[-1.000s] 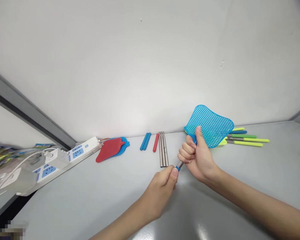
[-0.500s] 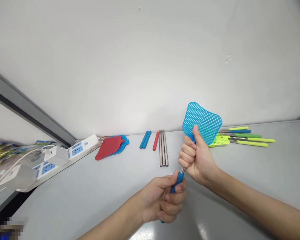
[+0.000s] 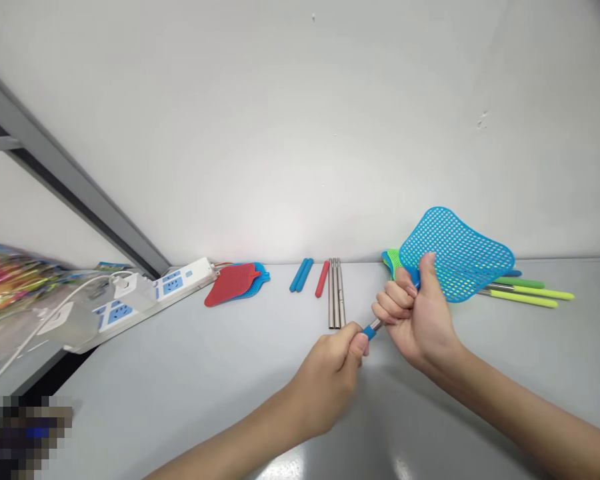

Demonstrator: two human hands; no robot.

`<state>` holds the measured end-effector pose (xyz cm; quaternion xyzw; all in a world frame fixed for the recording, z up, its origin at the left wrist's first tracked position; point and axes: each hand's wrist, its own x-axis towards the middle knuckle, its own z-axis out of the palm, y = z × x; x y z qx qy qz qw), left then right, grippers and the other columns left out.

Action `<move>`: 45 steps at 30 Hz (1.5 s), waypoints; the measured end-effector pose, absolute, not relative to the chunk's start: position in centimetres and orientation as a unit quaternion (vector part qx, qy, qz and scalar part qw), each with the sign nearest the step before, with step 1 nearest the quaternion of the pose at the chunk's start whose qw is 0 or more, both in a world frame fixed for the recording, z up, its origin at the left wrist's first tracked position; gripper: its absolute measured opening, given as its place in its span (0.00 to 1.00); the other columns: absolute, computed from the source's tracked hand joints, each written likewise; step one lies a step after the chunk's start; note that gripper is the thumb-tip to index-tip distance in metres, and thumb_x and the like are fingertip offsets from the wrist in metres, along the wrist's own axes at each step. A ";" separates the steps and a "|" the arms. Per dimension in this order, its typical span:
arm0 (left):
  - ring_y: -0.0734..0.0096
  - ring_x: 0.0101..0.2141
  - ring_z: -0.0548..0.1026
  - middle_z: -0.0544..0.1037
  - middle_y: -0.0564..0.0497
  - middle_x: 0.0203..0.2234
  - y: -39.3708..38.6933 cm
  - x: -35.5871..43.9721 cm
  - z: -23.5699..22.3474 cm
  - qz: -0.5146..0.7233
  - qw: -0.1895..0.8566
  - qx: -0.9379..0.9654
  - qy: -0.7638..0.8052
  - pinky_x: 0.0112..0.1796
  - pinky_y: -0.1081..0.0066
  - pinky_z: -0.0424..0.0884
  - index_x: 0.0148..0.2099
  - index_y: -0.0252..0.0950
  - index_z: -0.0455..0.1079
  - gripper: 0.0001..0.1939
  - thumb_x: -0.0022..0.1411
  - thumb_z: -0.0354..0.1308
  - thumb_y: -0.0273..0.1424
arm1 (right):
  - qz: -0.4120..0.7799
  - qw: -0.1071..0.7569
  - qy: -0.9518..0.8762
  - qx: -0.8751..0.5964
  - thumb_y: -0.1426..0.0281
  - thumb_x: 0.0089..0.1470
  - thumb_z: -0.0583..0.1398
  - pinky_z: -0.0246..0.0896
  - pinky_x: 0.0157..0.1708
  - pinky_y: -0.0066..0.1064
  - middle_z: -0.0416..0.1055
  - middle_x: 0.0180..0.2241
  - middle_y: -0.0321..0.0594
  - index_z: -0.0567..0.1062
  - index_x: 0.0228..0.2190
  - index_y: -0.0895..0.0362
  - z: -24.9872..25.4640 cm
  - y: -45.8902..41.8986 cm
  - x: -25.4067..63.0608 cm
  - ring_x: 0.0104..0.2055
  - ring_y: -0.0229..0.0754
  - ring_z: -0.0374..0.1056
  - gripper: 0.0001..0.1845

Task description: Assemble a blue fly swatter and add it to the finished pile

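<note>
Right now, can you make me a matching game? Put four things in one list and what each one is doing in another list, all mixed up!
Things:
1. Blue swatter
2. Red swatter
3. Metal rods
4. Power strip

Mixed up:
A. Lying side by side on the table
B. Held in the right hand
C. Has a white plug in it
D. Lying on a second blue swatter

Pairs: 1-B, 2-D, 3-A, 4-C

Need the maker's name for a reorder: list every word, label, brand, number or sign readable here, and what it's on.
No text can be read.
The white power strip: any small markings are too small to read.
The colourful packaging at the left edge: printed, but too blurred to read.
The blue fly swatter: no lettering visible.
</note>
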<state>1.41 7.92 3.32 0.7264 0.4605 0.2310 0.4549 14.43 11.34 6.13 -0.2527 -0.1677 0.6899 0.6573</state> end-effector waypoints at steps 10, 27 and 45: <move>0.86 0.12 0.40 0.48 0.60 0.16 7.9 1.8 4.8 0.134 0.901 0.311 0.269 0.12 0.82 0.35 0.29 0.37 0.54 0.15 0.58 0.40 0.43 | 0.740 0.606 -0.176 -0.232 0.47 0.43 0.49 0.26 0.09 0.22 0.34 0.09 0.24 0.47 0.13 0.56 7.1 10.9 15.2 0.10 0.27 0.29 0.27; 0.72 0.28 0.62 0.65 0.52 0.28 7.4 3.6 4.7 0.223 0.218 0.789 0.530 0.29 0.71 0.55 0.36 0.37 0.57 0.13 0.61 0.33 0.34 | 0.597 0.746 -0.170 -0.241 0.47 0.45 0.45 0.35 0.10 0.23 0.37 0.11 0.25 0.50 0.14 0.56 6.8 11.1 15.1 0.12 0.29 0.34 0.27; 0.85 0.12 0.40 0.47 0.61 0.15 6.7 3.4 6.6 0.148 0.882 0.341 0.291 0.11 0.80 0.36 0.28 0.38 0.53 0.15 0.58 0.39 0.43 | 0.668 0.685 -0.139 -0.254 0.51 0.46 0.50 0.26 0.08 0.23 0.35 0.10 0.25 0.48 0.14 0.56 8.5 9.3 15.2 0.11 0.28 0.28 0.25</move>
